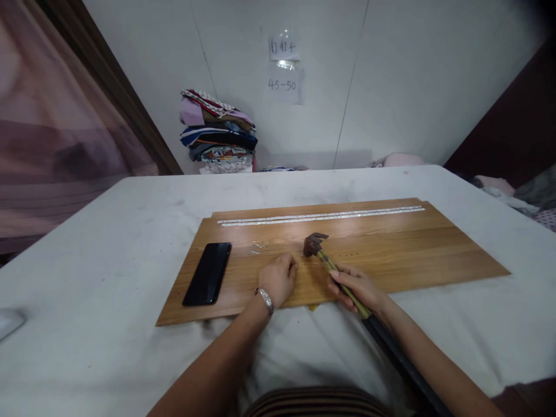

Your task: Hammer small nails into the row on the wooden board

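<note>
At twelve o'clock on the wall (391, 75), an upper paper (284, 48) reads "钉钉子" and a lower paper (284, 87) "45-50," handwritten.

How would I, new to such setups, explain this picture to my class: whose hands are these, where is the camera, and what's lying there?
There is no machine: a person is working bare-handed, seen by a camera worn on that person's head, looking forward and down. The right hand grips a claw hammer. The left hand is curled over a wooden board; whether it pinches anything is hidden. Also on the board lie a black smartphone, a few loose nails and two long pale strips.
</note>
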{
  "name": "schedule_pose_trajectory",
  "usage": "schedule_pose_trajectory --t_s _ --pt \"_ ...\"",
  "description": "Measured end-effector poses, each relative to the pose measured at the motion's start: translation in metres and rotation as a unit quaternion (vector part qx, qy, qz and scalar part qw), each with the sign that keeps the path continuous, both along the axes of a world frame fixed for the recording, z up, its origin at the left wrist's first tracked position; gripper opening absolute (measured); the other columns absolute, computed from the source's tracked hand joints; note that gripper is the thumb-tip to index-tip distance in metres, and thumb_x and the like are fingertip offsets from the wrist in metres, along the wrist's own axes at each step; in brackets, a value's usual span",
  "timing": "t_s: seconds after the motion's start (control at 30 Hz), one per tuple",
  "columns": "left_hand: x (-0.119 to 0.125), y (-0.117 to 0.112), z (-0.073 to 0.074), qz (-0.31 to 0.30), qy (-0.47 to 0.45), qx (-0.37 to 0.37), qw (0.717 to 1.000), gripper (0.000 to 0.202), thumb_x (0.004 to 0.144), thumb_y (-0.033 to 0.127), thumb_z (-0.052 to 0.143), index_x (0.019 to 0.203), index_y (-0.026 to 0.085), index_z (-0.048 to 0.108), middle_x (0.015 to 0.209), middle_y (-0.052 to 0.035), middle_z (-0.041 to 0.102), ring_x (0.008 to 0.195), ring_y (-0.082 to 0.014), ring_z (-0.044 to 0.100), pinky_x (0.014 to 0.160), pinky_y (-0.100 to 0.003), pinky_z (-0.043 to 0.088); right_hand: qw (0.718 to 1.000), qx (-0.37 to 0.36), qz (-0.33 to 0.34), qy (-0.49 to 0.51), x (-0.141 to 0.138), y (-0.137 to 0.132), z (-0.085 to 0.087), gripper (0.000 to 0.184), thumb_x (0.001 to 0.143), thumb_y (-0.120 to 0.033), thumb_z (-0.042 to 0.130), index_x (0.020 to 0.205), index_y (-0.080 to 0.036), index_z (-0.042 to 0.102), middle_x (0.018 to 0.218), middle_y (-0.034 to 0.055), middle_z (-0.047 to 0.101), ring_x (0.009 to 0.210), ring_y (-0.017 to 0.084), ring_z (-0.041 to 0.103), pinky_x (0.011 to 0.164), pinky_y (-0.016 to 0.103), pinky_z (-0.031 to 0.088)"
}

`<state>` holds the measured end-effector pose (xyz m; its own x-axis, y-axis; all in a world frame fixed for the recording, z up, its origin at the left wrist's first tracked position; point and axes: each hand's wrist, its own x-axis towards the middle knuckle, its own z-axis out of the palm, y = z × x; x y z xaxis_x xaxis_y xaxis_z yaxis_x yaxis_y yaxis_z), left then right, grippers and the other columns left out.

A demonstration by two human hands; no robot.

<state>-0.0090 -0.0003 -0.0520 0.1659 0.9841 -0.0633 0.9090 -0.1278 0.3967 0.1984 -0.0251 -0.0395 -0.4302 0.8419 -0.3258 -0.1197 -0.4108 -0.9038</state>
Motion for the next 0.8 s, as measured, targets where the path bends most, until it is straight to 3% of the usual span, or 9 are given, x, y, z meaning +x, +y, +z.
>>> schedule_pose_trajectory --t_s 0.3,0.5,0.8 --pt "-0.0004 0.0008 -0.0011 -0.003 0.002 0.002 1.000 0.017 0.091 0.029 0.041 0.088 0.021 0.056 0.093 -0.0030 0.066 0.087 -0.0165 0.060 0.074 -0.026 0.040 1.000 0.002 -0.007 0.021 -0.0007 -0.0012 -0.0012 0.034 0.075 -0.049 0.064 0.080 -0.018 0.051 0.057 -0.0067 0.053 0.026 0.002 0.035 0.024 0.014 0.027" --pt "-0.0009 0.0013 -0.0029 0.000 0.003 -0.001 1.000 0.017 0.091 0.029 0.041 0.088 0.021 0.056 0.093 -0.0031 0.066 0.085 -0.0165 0.060 0.071 -0.026 0.039 1.000 -0.007 -0.001 0.021 -0.0020 -0.0008 -0.0029 0.036 0.074 -0.050 0.066 0.073 -0.018 0.048 0.056 -0.0068 0.053 0.026 0.002 0.036 0.024 0.014 0.027" --pt "-0.0011 0.0002 -0.0019 0.000 -0.010 0.010 1.000 0.016 0.091 0.028 0.042 0.087 0.021 0.056 0.091 -0.0022 0.066 0.085 -0.0163 0.060 0.071 -0.025 0.039 1.000 -0.004 -0.005 0.026 -0.0013 -0.0008 -0.0047 0.034 0.075 -0.049 0.064 0.080 -0.019 0.050 0.055 -0.0070 0.053 0.027 0.003 0.035 0.024 0.015 0.026"
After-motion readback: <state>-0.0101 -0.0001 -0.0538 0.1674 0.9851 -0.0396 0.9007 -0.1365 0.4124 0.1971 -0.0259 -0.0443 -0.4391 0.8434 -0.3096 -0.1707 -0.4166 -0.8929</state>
